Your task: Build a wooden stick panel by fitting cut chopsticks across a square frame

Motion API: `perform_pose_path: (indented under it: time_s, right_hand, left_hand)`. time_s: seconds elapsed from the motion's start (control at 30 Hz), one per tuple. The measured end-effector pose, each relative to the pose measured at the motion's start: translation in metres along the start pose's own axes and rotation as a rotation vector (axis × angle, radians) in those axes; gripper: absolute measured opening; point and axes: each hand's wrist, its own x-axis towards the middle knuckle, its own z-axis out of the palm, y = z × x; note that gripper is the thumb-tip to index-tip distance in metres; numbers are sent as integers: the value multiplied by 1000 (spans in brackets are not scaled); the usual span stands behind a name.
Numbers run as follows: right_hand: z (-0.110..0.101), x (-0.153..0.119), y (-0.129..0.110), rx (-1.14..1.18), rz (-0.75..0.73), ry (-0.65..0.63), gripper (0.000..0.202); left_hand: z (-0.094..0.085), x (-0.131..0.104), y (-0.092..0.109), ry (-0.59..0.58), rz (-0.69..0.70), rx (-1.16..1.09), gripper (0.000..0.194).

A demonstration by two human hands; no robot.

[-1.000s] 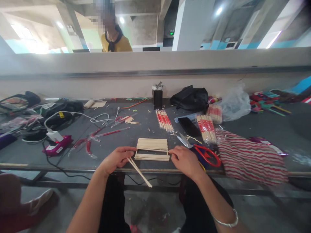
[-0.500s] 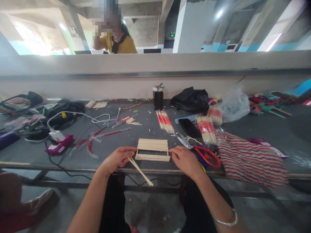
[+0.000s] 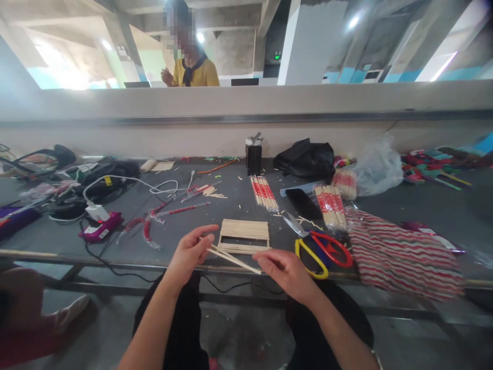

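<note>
Pale wooden sticks (image 3: 245, 226) are set in a rectangular panel (image 3: 241, 248) on the dark grey bench (image 3: 204, 218), far and near bands filled, the gap between left open. Loose thin wooden sticks (image 3: 233, 260) are pinched by the fingers of the left hand (image 3: 188, 253); whether the right hand's fingers (image 3: 266, 263) are closed cannot be told.

Landmark: striped cloth (image 3: 404, 253), red, white and grey bands. Left of it I log scissors, one handle red (image 3: 332, 248), one yellow (image 3: 311, 259); beyond, black bag (image 3: 305, 158).
</note>
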Motion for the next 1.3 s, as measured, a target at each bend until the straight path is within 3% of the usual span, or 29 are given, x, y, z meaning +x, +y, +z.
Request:
perform_pose_path:
  time_s: [0.1, 0.2, 0.4, 0.63, 0.8, 1.0, 1.3]
  right_hand:
    - [3, 1, 0, 84, 67, -131, 24]
    - [0, 5, 5, 79, 96, -140, 23]
    - [-7, 4, 8, 57, 70, -2, 22]
    - [-10, 3, -1, -13, -68, -5, 18]
    - [-13, 12, 17, -136, -68, 212, 20]
    - [-21, 17, 36, -289, -41, 280, 22]
    - [-15, 18, 41, -416, 9, 202, 22]
  left_hand:
    - [9, -1, -3, 35, 67, 7, 41]
    - [13, 1, -4, 32, 75, -53, 34]
    - [16, 3, -7, 27, 56, -84, 34]
    - [19, 6, -14, 73, 66, -57, 36]
    - [13, 11, -17, 57, 50, -89, 41]
    - [-1, 14, -18, 178, -128, 88, 54]
    - [1, 17, -12, 68, -224, 224, 52]
